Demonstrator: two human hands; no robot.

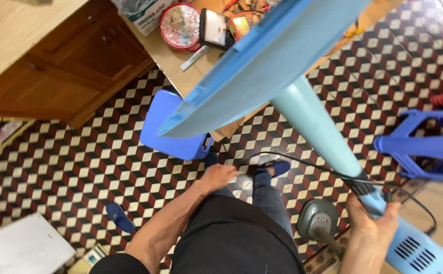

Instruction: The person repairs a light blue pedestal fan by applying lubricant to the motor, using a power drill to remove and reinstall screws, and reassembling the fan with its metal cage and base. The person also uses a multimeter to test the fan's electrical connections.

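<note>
Right hand (371, 220) fingers clamped on pale blue fan stand (317, 127), left hand (217, 176) loosely curled, empty, blue stool (166, 127) beyond, black cord (302, 161) trailing across tiled floor (79, 162), cluttered tabletop (173, 61) far.

— How is the light here?

— Even and soft, bright enough everywhere; no hard shadows. The red, black and cream cube-patterned tile floor (79, 167) reads crisply from nine o'clock to six o'clock.

— Any glare?

— A pale washed-out patch at one o'clock, in the top corner, where the tiles bleach out. The broad light-blue plastic panel (262, 66) carries a mild sheen along its face.

— Blur?

— That panel and the pale blue tube (318, 127) below it sit close to the lens and look soft. The right hand (371, 223) at five o'clock is slightly smeared.

— Distortion?

— Wide-angle stretch: the light wooden tabletop (13, 35) at eleven o'clock leans outward, and tile lines bow near the edges.
</note>
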